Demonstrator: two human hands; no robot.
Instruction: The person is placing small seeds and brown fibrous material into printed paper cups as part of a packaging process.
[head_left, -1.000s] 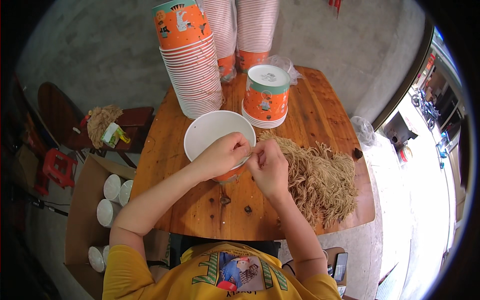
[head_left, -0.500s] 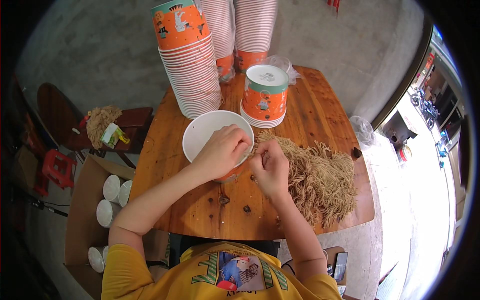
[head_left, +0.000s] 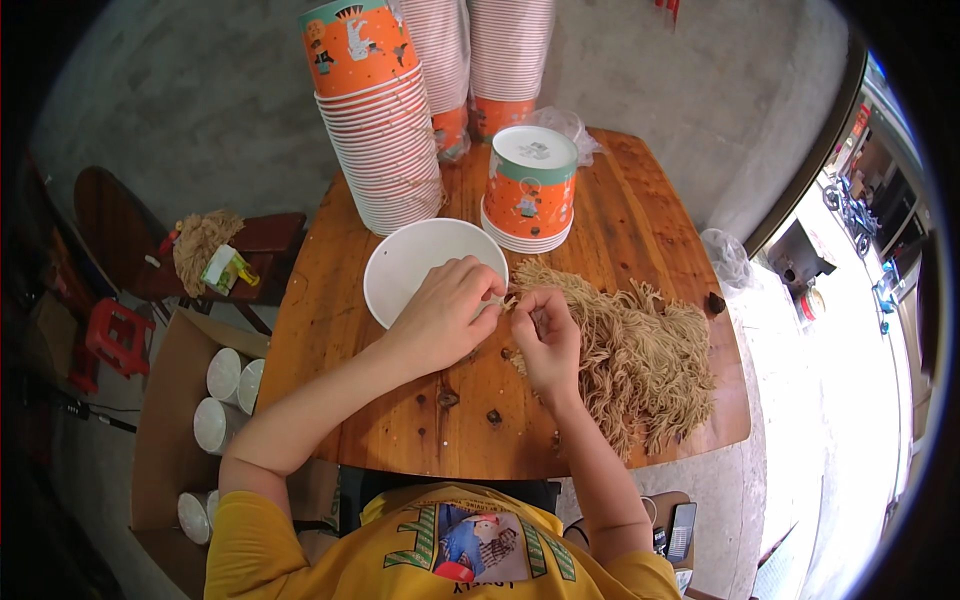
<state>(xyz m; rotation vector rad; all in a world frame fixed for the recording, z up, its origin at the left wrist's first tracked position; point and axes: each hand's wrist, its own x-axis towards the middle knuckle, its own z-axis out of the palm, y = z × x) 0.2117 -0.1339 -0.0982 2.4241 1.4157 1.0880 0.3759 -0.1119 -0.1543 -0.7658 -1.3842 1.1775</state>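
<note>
A white-lined paper bucket (head_left: pixel 415 262) stands open side up at the middle of the table. My left hand (head_left: pixel 452 312) is over its near right rim, fingers bent into a pinch. Just to the right, my right hand (head_left: pixel 548 340) is also closed in a pinch at the edge of a pile of tan, yarn-like strands (head_left: pixel 645 360). A little of the tan strand shows between the two hands, at the fingertips. How much each hand holds is hidden by the fingers.
Tall stacks of orange-and-green paper buckets (head_left: pixel 380 150) rise at the back left. A short upside-down stack (head_left: pixel 530 195) stands behind the pile. Left of the wooden table (head_left: pixel 400 440) is a cardboard box (head_left: pixel 165 430) with white-topped buckets. More tan strands (head_left: pixel 205 250) lie on a bench.
My left hand has shifted slightly down and back from inside the bucket's rim. My right hand has moved slightly right, and both stay pinched.
</note>
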